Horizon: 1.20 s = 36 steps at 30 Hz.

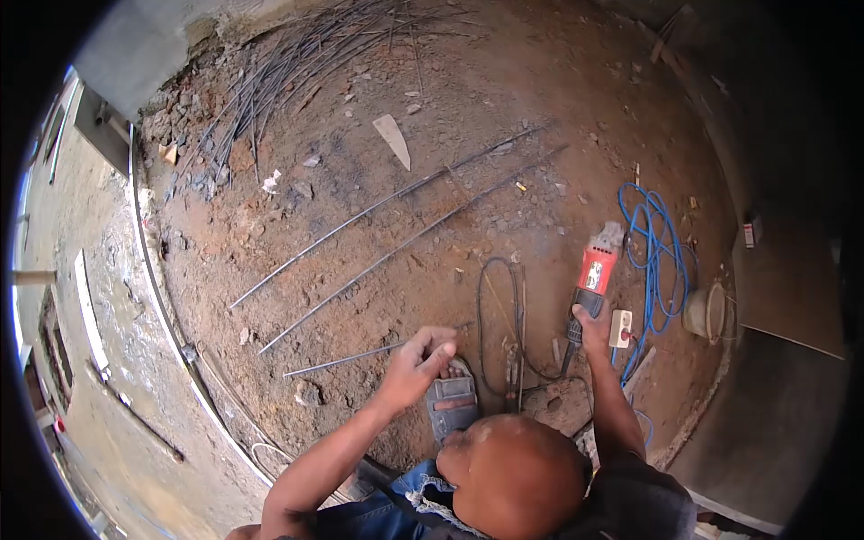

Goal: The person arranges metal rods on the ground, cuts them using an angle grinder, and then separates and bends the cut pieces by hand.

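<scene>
My right hand [591, 326] is wrapped round the black rear body of a red angle grinder [596, 270]. The grinder's guarded head points away from me, towards the blue cable. My left hand [421, 362] hovers just above my shoe [453, 402], its fingers loosely bent and the thumb apart, with nothing visible in them. A short steel rod [346, 359] lies on the dirt and runs behind this hand; I see no grip on it. Two longer steel rods [387, 200] lie roughly parallel in front of me.
A pile of thin rods [315, 54] lies at the back left. On the right are a coiled blue cable [661, 252], a white socket block [621, 328] and a bucket [706, 312]. A pointed flat offcut [391, 139] rests on the uneven dirt. A black cord [480, 310] loops near my feet.
</scene>
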Available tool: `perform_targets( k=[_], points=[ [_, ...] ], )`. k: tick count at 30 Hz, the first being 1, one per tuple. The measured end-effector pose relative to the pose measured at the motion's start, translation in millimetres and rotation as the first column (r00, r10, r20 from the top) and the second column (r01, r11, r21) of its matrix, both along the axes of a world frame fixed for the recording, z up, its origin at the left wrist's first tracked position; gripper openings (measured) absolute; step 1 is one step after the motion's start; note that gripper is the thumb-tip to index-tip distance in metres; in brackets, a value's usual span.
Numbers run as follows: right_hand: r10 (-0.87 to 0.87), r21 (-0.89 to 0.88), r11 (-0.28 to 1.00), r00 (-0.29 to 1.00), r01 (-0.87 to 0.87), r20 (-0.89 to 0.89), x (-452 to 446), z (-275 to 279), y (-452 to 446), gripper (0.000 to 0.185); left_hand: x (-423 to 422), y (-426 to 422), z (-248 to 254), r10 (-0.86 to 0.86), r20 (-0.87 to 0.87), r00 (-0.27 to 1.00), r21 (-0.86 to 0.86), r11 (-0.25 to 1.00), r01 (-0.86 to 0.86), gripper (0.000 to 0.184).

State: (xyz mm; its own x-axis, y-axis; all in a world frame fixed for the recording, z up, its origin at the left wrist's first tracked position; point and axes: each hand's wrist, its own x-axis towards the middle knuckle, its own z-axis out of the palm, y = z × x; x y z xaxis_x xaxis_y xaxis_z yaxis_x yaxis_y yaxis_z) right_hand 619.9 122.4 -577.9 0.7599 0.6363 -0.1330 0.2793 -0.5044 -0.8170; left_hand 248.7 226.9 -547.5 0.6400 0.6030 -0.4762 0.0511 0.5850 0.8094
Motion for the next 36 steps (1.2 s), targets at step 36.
perform_targets(
  k=[36],
  points=[
    [0.444, 0.313, 0.762, 0.105, -0.566, -0.89, -200.2, 24.3, 78.7, 0.047, 19.8, 6.9, -67.8, 0.384, 0.452, 0.805, -0.541, 0.836, -0.095, 0.076]
  ],
)
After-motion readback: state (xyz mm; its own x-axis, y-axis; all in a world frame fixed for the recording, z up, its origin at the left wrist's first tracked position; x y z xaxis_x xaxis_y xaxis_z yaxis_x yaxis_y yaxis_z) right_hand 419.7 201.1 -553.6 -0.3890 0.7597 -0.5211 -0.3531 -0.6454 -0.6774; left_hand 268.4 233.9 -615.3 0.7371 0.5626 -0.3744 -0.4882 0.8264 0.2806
